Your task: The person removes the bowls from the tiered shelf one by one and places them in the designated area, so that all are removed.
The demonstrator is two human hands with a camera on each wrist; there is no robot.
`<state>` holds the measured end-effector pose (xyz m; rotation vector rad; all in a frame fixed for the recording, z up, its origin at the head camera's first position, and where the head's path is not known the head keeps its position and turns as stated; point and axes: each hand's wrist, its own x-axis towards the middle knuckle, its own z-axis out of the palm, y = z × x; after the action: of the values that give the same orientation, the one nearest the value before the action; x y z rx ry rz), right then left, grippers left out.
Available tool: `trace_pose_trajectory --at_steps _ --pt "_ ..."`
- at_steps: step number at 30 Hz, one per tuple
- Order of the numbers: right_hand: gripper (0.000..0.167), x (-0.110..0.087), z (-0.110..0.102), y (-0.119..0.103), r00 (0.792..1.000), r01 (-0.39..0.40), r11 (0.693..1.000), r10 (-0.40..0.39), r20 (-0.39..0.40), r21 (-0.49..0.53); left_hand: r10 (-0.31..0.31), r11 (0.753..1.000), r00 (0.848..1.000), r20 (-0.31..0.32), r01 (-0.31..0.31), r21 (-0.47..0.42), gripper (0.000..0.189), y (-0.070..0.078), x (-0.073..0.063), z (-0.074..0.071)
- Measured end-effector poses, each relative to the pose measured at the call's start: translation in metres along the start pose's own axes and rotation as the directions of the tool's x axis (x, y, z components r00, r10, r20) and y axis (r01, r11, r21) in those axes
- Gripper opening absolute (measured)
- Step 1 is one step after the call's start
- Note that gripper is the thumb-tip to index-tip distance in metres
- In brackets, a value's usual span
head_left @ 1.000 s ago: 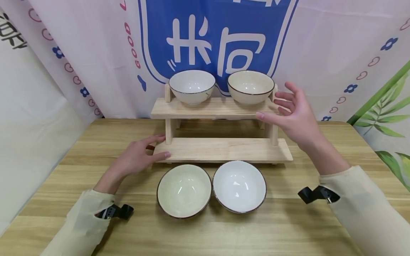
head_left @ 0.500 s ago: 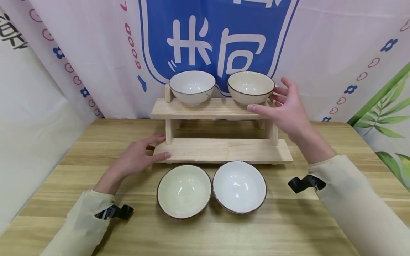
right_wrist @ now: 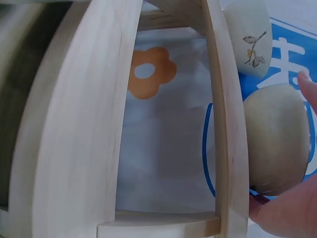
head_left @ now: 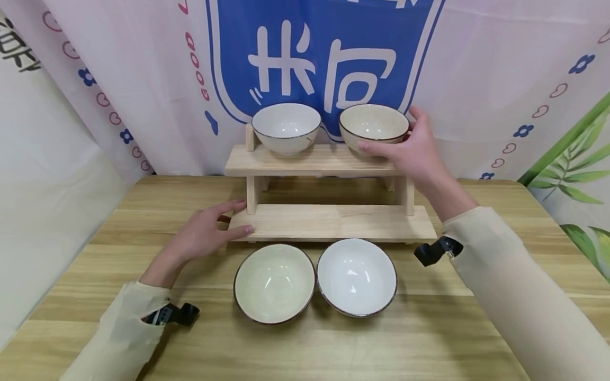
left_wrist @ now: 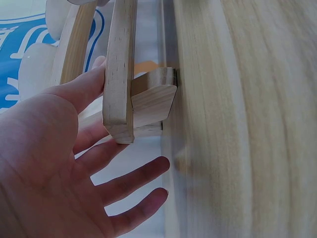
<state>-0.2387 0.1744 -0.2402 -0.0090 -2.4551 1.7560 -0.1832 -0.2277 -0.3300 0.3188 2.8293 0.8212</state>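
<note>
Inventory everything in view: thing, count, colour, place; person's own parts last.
Wooden stand: 1, pale, on table
Upper white bowl: 1, white, stand, left
Upper cream bowl: 1, cream, stand, right
Lower cream bowl: 1, cream, table, left
Lower white bowl: 1, white, table, right
Table: 1, light brown, under stand
Curtain: 1, white and blue, behind
Leaf print: 1, green, right
Flower print: 1, orange, behind stand
Wrist devices: 2, black, wrists
Sleeves: 2, cream, forearms
Left hand: 1, bare, stand's lower left end
Right hand: 1, bare, around upper cream bowl
</note>
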Motion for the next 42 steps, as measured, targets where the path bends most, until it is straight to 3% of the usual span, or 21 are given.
trace_pose_trajectory --at_steps 11,19,32,42 --pt "0.137 0.015 0.007 0.005 1.000 0.002 0.999 -0.002 0.011 -0.037 0.012 1.000 1.000 -0.004 -0.012 -0.006 0.081 0.000 0.000 -0.001" --pt "0.141 0.016 0.014 0.007 0.999 -0.032 0.998 0.030 -0.041 -0.046 0.000 1.000 1.000 0.004 0.000 -0.002 0.082 -0.002 0.000 0.000" --pt "0.135 0.013 0.019 0.007 0.993 -0.050 0.995 0.040 -0.112 -0.088 -0.006 1.000 1.000 0.007 0.006 0.001 0.083 -0.001 0.002 0.000" --pt "0.129 0.001 0.011 0.009 0.994 -0.020 0.998 0.013 -0.112 -0.061 0.002 1.000 1.000 0.006 -0.002 -0.004 0.083 -0.002 0.003 0.000"
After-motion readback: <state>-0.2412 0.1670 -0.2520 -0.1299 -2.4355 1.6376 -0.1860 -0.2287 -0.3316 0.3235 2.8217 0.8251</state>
